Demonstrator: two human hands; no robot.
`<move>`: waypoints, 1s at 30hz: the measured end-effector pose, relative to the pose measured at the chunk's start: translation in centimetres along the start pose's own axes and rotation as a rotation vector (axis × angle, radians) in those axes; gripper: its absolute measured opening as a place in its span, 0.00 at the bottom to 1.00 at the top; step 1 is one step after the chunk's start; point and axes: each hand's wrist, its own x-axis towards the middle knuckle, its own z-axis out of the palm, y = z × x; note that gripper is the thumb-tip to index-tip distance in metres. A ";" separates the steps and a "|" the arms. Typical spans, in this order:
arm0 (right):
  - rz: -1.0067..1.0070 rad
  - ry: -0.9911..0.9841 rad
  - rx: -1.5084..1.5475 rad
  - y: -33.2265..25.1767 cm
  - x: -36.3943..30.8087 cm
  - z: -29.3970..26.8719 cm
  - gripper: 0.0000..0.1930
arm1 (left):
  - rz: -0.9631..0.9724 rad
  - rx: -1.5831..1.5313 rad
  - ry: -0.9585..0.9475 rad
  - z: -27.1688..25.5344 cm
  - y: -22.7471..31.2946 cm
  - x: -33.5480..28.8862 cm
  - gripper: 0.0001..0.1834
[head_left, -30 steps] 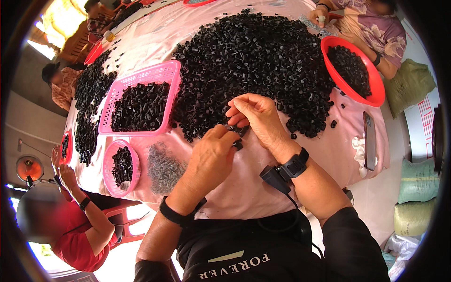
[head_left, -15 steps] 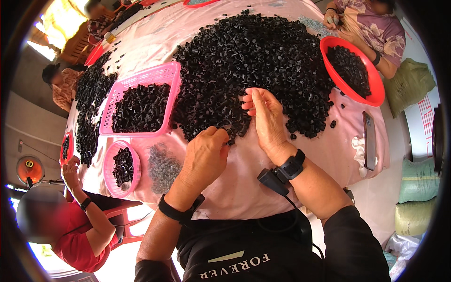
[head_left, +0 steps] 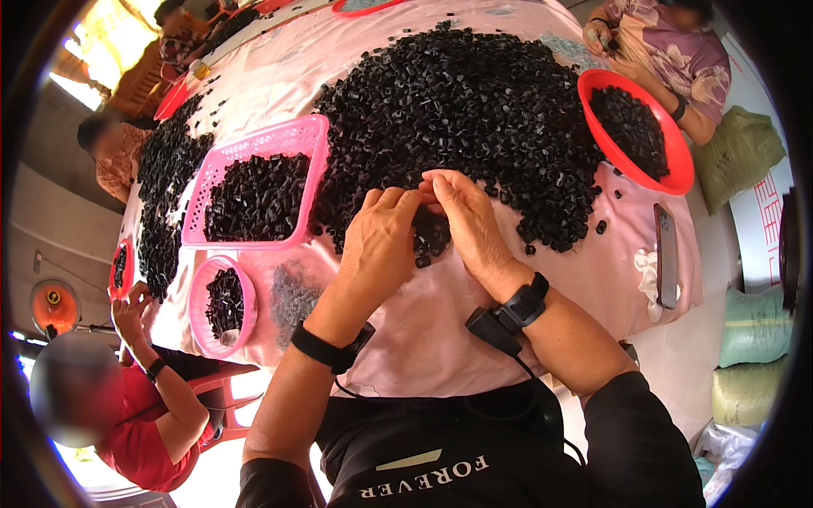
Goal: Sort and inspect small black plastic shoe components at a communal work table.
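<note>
A large heap of small black plastic pieces [head_left: 457, 93] covers the middle of the table. Above its near edge, my left hand [head_left: 377, 245] and my right hand [head_left: 472, 227] meet at the fingertips. Both hands are closed, the fingers curled and pinched together. Whatever lies between them is hidden behind the fingers. A few black pieces [head_left: 430, 241] lie on the cloth in the gap between my hands. Left of my left hand stands a rectangular pink basket [head_left: 316, 173] of black pieces.
A round pink basket [head_left: 247, 292] stands beside a small grey pile [head_left: 292, 300]. At right are a red basin [head_left: 683, 176] of black pieces and a phone [head_left: 666, 254]. Co-workers sit at the left, including one in a red shirt [head_left: 157, 432], and another at the far right.
My left hand has moved up and right, and my right hand slightly left and down, so their fingertips now meet. The right fingers have curled in.
</note>
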 end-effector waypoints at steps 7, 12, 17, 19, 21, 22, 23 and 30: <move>-0.012 0.066 -0.046 0.2 0.1 -0.6 0.23 | -0.053 -0.026 0.009 -0.8 -0.9 -2.4 0.19; 0.027 -0.034 -0.076 -0.3 0.0 -0.3 0.25 | -0.109 -0.016 -0.007 -1.3 -1.2 -3.2 0.15; -0.029 -0.126 -0.025 0.1 0.1 -0.6 0.29 | -0.164 -0.056 0.055 -1.6 -0.2 -2.6 0.15; -0.116 -0.043 -0.120 -0.2 0.2 -0.6 0.27 | -0.097 -0.085 0.089 -1.2 0.1 -1.9 0.16; -0.203 0.045 -0.215 -0.2 0.2 -0.5 0.26 | -0.028 -0.115 0.120 -0.4 0.2 -1.7 0.16; -0.205 0.030 -0.181 0.2 0.1 -0.4 0.28 | -0.014 -0.081 0.089 0.3 0.0 -1.8 0.17; -0.208 0.017 -0.149 0.3 0.2 -0.4 0.29 | 0.002 -0.049 0.057 0.6 0.1 -1.5 0.17; -0.087 -0.157 -0.067 -0.6 0.0 -0.2 0.37 | -0.083 -0.043 0.006 0.0 -0.1 -1.8 0.14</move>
